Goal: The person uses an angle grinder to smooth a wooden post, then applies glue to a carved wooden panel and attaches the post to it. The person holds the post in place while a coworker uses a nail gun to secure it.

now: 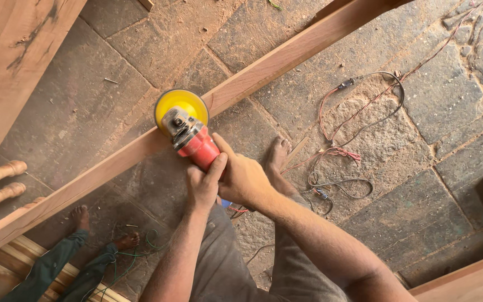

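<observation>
Two-hand grip on angle grinder, disc on timber beam.

The left hand [201, 187] and right hand [245, 180] are both closed around the red body of the angle grinder [194, 137]. Its yellow sanding disc [181, 104], just ahead of the hands, rests on the long wooden beam [286, 56]. Sanded and unsanded stretches cannot be told apart. Loose wires [342, 151] lie on the stone floor [420, 112] to the right.

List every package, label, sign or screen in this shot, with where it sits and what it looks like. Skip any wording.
None of these shows: no package, label, sign or screen.
Nearest to such a thing: the red grinder with a yellow disc, held by the left hand and right hand on the long wooden beam; no label is visible on it.
Red and black wires lie loose on the stone floor, without tags.
</observation>
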